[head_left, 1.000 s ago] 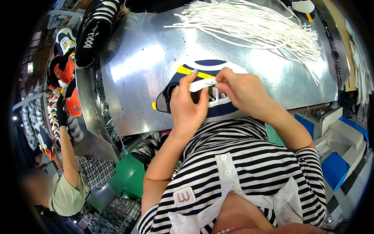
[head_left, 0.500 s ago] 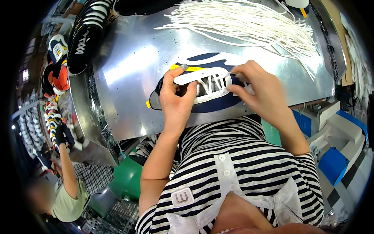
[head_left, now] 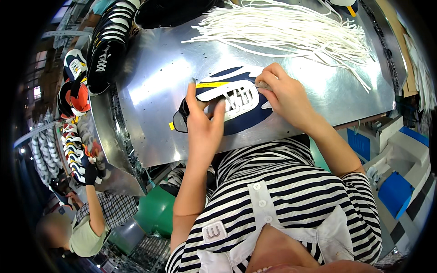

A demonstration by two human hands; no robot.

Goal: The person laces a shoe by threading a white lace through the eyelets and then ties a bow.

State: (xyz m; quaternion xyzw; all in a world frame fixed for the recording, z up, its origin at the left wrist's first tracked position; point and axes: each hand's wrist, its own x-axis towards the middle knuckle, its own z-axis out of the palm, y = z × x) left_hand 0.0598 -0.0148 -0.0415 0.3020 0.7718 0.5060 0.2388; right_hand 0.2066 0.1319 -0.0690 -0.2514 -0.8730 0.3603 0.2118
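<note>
A navy and white shoe upper (head_left: 246, 119) with a yellow strip lies on its side on the metal table. White lace (head_left: 239, 101) crosses its eyelet panel in several rows. My left hand (head_left: 203, 125) is over the upper's collar opening, thumb and index finger spread apart; the thumb rests by the opening and the index finger points up beside the yellow strip. At the toe end of the eyelet panel, my right hand (head_left: 286, 98) has its fingertips pinched together. What the pinch holds is hidden.
A heap of loose white laces (head_left: 282, 32) lies at the table's far side. A row of black and white shoe uppers (head_left: 109, 50) stands at the far left. Beyond the left edge, a co-worker's gloved hand (head_left: 90, 172) is beside more uppers. Blue and grey bins (head_left: 395, 193) stand at right.
My left index finger has lifted from the upper's edge, and the hand has opened wider. My right hand has moved left, its fingers closing into a pinch at the eyelet panel's end.
</note>
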